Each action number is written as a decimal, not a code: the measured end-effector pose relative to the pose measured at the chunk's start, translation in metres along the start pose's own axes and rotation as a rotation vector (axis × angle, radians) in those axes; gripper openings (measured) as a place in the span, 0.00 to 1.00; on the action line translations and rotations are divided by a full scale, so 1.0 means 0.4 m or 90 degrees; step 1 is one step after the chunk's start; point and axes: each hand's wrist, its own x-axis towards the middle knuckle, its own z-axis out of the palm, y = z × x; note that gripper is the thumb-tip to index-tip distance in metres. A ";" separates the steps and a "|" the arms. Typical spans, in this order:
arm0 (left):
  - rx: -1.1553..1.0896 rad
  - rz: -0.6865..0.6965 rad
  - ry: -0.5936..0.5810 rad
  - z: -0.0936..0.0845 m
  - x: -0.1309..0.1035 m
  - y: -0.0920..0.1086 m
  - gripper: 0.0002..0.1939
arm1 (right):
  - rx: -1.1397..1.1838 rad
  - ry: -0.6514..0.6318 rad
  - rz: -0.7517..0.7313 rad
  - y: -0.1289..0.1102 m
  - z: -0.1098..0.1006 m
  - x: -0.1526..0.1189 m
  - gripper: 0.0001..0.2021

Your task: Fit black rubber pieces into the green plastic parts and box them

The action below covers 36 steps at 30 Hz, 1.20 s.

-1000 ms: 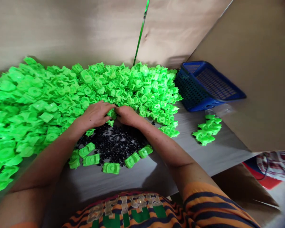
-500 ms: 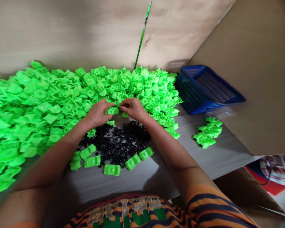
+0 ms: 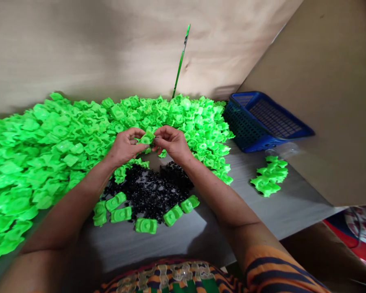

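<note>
A small bright green plastic piece is pinched between the thumb and fingers of my left hand. My right hand is closed at the right end of that piece, fingertips pressed together; what they hold, if anything, is too small to name. Below both hands lies a spread of small black parts. Several green car-shaped pieces rest along its near edge, one of them at the middle. Behind and to the left, a large heap of green pieces covers the table.
A blue plastic basket stands tilted at the right rear. In front of it a short cluster of green pieces lies on the grey table. A thin green strip rises against the back panel. A brown board borders the right side.
The green piece in my left hand has been tilted up, and my right fingers have come against its right end. The whole view has shifted slightly, with the table lower in it.
</note>
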 end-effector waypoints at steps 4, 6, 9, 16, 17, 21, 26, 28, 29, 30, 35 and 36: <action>-0.015 0.008 -0.019 0.007 -0.017 0.028 0.30 | -0.008 0.009 -0.014 -0.017 0.003 -0.008 0.20; -0.007 0.005 -0.018 0.009 -0.022 0.035 0.33 | -0.025 0.020 -0.014 -0.027 -0.002 -0.010 0.20; -0.018 -0.002 -0.005 0.010 -0.024 0.036 0.31 | -0.057 0.021 -0.012 -0.041 -0.010 -0.012 0.24; -0.096 -0.034 0.002 0.020 -0.020 0.025 0.36 | -0.127 0.069 -0.036 -0.034 -0.001 -0.014 0.25; -0.107 -0.033 -0.002 0.021 -0.020 0.024 0.36 | -0.119 0.073 -0.031 -0.031 0.001 -0.014 0.25; -0.137 -0.028 -0.004 0.020 -0.019 0.022 0.34 | -0.045 0.053 0.009 -0.027 0.000 -0.013 0.24; -0.140 -0.028 -0.012 0.019 -0.018 0.015 0.29 | 0.019 0.017 0.033 -0.036 -0.009 -0.012 0.23; -0.136 -0.021 -0.018 0.021 -0.020 0.014 0.30 | 0.017 0.011 0.037 -0.040 -0.008 -0.013 0.24; -0.136 -0.016 -0.023 0.022 -0.021 0.014 0.30 | 0.009 0.008 0.037 -0.041 -0.007 -0.014 0.24; -0.136 -0.013 -0.028 0.023 -0.022 0.015 0.30 | -0.003 0.005 0.035 -0.043 -0.004 -0.015 0.24; -0.141 -0.005 -0.042 0.025 -0.022 0.015 0.34 | -0.101 0.012 -0.010 -0.045 0.011 -0.026 0.23; -0.141 -0.006 -0.045 0.025 -0.022 0.014 0.35 | -0.120 0.015 -0.029 -0.043 0.013 -0.029 0.22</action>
